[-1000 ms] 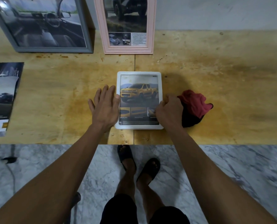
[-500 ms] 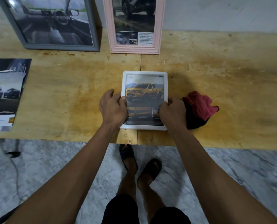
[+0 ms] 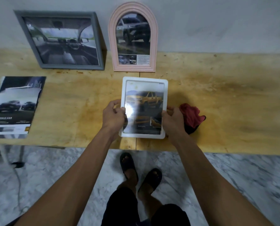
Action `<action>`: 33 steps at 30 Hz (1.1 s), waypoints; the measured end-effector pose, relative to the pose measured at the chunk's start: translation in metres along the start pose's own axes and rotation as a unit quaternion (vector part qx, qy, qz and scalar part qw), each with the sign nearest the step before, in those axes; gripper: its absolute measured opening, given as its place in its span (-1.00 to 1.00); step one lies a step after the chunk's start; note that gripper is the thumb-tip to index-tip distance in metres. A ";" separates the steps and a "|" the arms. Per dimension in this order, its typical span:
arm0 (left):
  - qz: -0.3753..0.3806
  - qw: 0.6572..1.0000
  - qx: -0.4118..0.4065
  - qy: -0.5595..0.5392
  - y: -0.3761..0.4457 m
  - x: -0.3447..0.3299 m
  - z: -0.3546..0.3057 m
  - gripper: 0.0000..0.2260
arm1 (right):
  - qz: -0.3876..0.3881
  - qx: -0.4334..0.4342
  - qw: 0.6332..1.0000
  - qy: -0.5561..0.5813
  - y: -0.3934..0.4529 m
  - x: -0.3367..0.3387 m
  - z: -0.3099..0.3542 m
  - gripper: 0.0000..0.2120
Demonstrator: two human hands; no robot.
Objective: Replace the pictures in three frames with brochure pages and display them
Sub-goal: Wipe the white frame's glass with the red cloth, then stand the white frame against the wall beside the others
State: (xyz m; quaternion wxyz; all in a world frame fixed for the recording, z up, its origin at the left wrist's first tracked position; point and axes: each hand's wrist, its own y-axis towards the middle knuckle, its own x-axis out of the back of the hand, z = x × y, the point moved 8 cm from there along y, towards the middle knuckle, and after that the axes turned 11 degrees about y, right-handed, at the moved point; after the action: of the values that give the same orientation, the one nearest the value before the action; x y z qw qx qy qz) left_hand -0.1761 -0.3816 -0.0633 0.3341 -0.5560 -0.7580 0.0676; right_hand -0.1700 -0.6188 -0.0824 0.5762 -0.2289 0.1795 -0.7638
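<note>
A white frame point(image 3: 145, 79) holding a page with a yellow pickup is lifted off the wooden table, tilted toward me. My left hand point(image 3: 113, 117) grips its left edge and my right hand point(image 3: 172, 122) grips its right edge, thumbs on the glass. A grey frame point(image 3: 61, 40) with a car-interior page and a pink arched frame point(image 3: 133, 38) with a dark truck page lean upright against the wall behind. The brochure point(image 3: 13, 106) lies at the table's left.
A crumpled red and black cloth point(image 3: 191, 118) lies just right of my right hand. The wooden table point(image 3: 225, 103) runs along a pale wall. Below its front edge are marble floor, my sandalled feet and a cable at the left.
My left hand went from lying flat beside the white frame to gripping its edge. Both hands have raised the frame off the table, and the view has tipped up toward the wall.
</note>
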 end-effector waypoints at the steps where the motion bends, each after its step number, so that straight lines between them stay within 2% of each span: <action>1: 0.007 1.000 0.002 -0.011 -0.006 0.003 -0.005 -0.76 | -0.001 0.006 1.000 0.011 -0.005 0.004 0.006 -0.82; 3: 0.016 0.999 -0.003 -0.027 -0.018 0.009 -0.018 -0.72 | -0.005 0.017 1.000 0.026 -0.016 0.012 0.019 -0.84; 6: 0.039 0.998 -0.008 -0.046 -0.035 0.017 -0.037 -0.71 | -0.004 0.034 0.999 0.030 -0.033 0.024 0.040 -0.76; 10: 0.069 0.995 -0.026 -0.067 -0.053 0.025 -0.060 -0.71 | -0.025 0.087 0.996 0.004 -0.053 0.042 0.071 -0.74; 14: 0.073 0.994 -0.061 -0.060 -0.062 0.037 -0.083 -0.70 | -0.066 0.123 0.990 0.000 -0.076 0.051 0.098 -0.78; 19: 0.087 0.989 -0.116 -0.031 -0.066 0.041 -0.106 -0.68 | -0.069 0.141 0.986 0.050 -0.090 0.058 0.113 -0.79; 26: 0.127 0.982 -0.140 -0.024 -0.067 -0.004 -0.126 -0.66 | -0.116 0.134 0.982 0.060 -0.078 0.102 0.118 -0.81; 29: 0.135 0.980 -0.145 -0.015 -0.060 -0.032 -0.141 -0.70 | -0.145 0.137 0.979 0.052 -0.055 0.125 0.125 -0.78; 33: 0.126 0.980 -0.151 -0.011 -0.036 -0.073 -0.169 -0.71 | -0.150 0.161 0.975 0.033 -0.007 0.147 0.148 -0.85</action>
State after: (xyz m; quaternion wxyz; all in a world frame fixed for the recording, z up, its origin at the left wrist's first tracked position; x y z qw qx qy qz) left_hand -0.0948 -0.5049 0.0521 0.2269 -0.6902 -0.6872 -0.0005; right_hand -0.1276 -0.7603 0.0651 0.4781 -0.1319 0.0364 -0.8676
